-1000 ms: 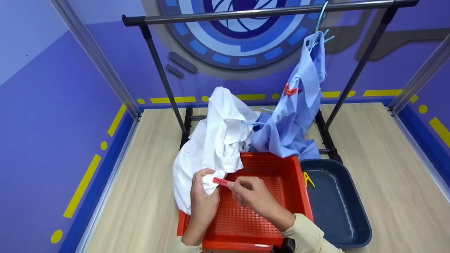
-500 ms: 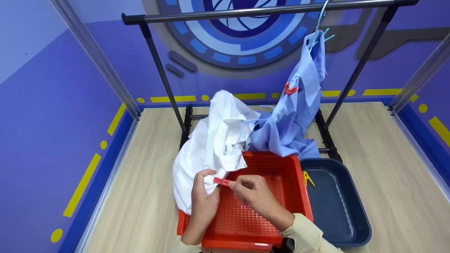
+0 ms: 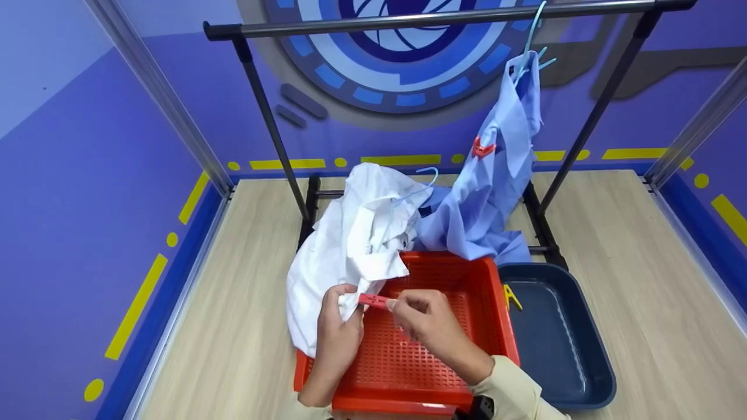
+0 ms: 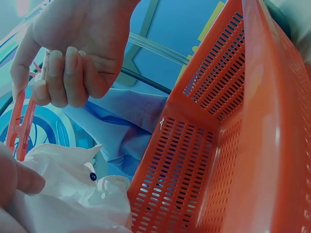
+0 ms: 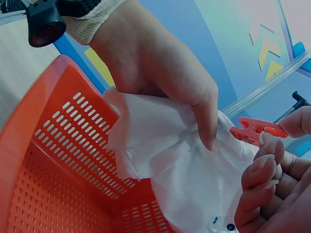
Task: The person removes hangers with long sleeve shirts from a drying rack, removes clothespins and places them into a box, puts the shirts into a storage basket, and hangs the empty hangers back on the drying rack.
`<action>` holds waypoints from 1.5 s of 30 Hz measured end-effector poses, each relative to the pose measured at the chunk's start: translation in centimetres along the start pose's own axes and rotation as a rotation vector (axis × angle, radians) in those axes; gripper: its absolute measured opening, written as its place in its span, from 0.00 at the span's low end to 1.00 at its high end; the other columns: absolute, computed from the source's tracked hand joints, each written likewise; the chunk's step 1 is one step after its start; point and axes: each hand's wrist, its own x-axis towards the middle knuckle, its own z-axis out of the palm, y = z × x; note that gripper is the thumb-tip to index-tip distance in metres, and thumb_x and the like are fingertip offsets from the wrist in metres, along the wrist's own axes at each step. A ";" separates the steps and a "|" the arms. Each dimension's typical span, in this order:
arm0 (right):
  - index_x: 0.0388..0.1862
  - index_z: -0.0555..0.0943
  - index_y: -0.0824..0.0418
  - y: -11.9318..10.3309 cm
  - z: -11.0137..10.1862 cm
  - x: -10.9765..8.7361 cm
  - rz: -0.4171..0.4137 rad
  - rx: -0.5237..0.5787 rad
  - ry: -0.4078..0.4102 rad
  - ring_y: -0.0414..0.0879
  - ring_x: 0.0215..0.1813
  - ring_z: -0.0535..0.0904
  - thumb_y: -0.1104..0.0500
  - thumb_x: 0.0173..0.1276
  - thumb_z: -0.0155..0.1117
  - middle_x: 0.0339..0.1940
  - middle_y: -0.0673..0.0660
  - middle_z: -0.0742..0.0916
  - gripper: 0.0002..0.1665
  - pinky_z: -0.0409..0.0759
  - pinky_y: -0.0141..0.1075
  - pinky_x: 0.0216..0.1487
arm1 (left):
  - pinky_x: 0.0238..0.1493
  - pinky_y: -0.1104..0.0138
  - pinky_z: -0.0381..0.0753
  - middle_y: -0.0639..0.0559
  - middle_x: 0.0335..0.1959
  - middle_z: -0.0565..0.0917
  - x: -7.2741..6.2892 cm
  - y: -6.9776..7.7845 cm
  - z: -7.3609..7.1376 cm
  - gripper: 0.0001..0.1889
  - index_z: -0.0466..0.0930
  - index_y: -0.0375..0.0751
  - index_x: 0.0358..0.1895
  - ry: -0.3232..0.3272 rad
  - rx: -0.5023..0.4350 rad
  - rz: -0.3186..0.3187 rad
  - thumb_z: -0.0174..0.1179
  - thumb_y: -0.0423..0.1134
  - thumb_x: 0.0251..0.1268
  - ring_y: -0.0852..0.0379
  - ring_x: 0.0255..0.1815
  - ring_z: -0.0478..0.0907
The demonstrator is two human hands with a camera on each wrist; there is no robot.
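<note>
Near the front of the red basket, my left hand [image 3: 340,332] grips a gathered bit of the white shirt [image 3: 318,256]. My right hand [image 3: 432,324] pinches the handle end of a red clothespin [image 3: 372,301], its jaws pointing left, right at the gathered cloth. In the right wrist view the clothespin [image 5: 252,130] sits between thumb and curled fingers, its tip at the shirt's edge [image 5: 194,170]. Dark buttons show on the shirt [image 4: 73,194] in the left wrist view. A light blue hanger [image 3: 430,172] sticks out of the shirt's top right.
A red basket [image 3: 408,402] stands under both hands. Right of it is a dark basin [image 3: 595,350] with a yellow clothespin [image 3: 512,297] at its left rim. Behind, a blue shirt [image 3: 496,198] with a red clothespin [image 3: 482,149] hangs from a black rack [image 3: 373,24].
The top of the white shirt has sunk lower, and the hanger's hook now shows above it. My right hand with the clothespin has shifted slightly right; the left hand still grips the cloth.
</note>
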 end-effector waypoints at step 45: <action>0.18 0.76 0.69 0.0 -7.4 -0.3 0.061 -0.002 0.288 0.45 0.14 0.68 0.53 0.71 0.59 0.09 0.55 0.73 0.25 0.69 0.36 0.20 | 0.52 0.61 0.67 0.46 0.50 0.77 0.6 -0.2 -0.7 0.11 0.71 0.39 0.53 -0.013 -0.027 -0.103 0.53 0.36 0.70 0.53 0.50 0.71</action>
